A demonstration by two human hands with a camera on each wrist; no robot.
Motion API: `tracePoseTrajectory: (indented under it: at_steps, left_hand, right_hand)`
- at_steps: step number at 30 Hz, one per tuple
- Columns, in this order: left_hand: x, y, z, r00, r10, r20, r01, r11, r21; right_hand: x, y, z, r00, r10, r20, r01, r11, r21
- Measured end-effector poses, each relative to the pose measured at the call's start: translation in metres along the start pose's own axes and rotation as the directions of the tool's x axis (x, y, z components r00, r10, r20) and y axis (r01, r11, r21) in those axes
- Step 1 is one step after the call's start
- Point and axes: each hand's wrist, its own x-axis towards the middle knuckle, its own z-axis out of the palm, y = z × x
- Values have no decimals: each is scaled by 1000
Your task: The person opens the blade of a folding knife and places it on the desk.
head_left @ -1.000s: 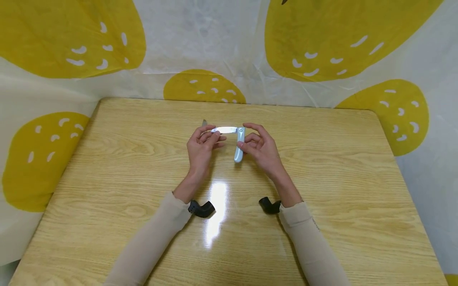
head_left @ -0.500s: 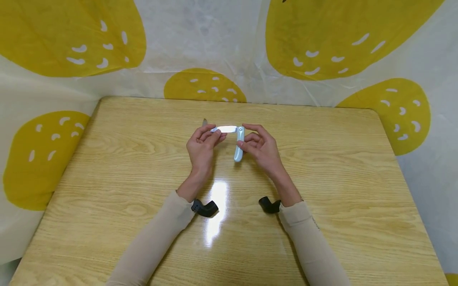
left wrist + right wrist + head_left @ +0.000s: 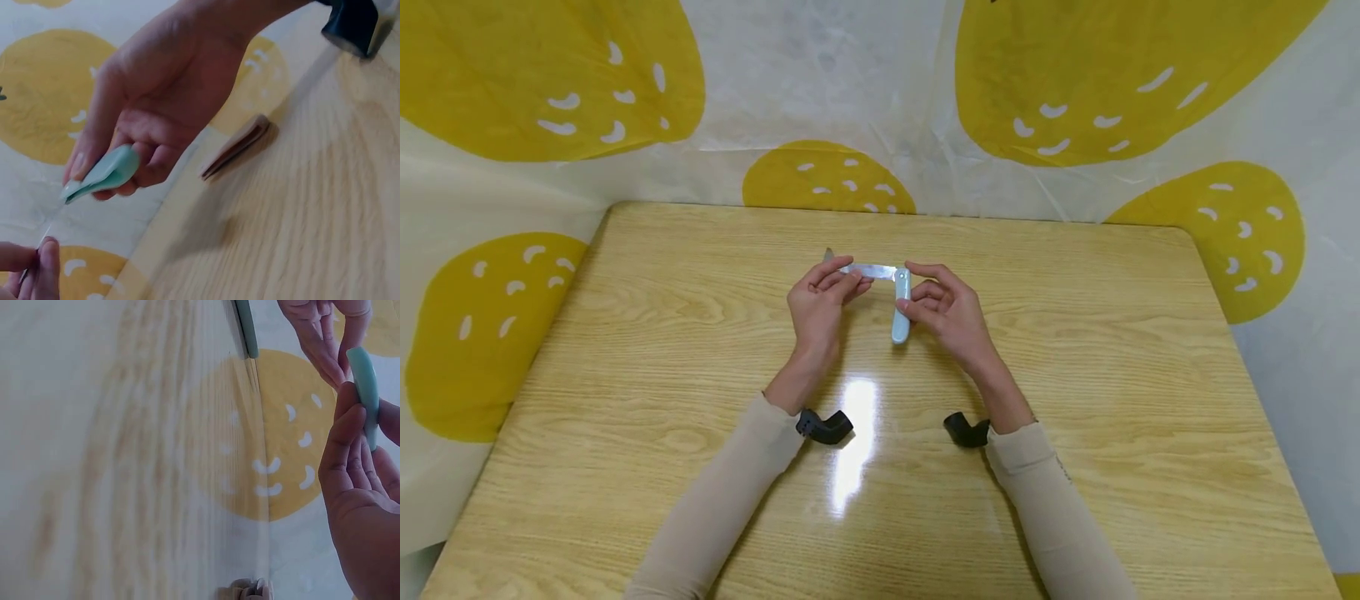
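A folding knife (image 3: 902, 310) with a pale mint handle is held over the table, its blade (image 3: 877, 272) at about a right angle to the handle. My left hand (image 3: 817, 310) pinches the blade near its tip, thumb on the near side; the fingers cover the tip. My right hand (image 3: 951, 317) grips the handle, thumb low on it and index finger at the pivot end. In the left wrist view the slot of the handle (image 3: 107, 173) faces the camera. The right wrist view shows the handle (image 3: 366, 384) between thumb and fingers.
A small grey-brown pointed thing (image 3: 828, 256) shows just behind my left fingers. A narrow brown slotted thing (image 3: 237, 147) appears at the tabletop in the left wrist view. The wooden table (image 3: 1097, 375) meets a white sheet (image 3: 850, 67) with yellow prints at the back and sides.
The bright glare on the blade has dimmed. My left hand has shifted very slightly left; both hands keep hold, and the blade's angle to the handle looks much the same.
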Motion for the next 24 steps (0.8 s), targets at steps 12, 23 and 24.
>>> tracePoseTrajectory:
  at_steps: [12,23,24]
  left_hand:
    - [8,3,2,1000,-14,18,13,999,38]
    - [14,5,1,1000,-10,26,8,997,73]
    - [15,6,0,999,-12,31,10,997,76]
  right_hand:
    - [-1,2,-2,999,38,12,-38,999,-10]
    - [-1,2,-1,998,58,31,-57,998,-25]
    - [-1,2,-2,998,57,34,-57,998,-25]
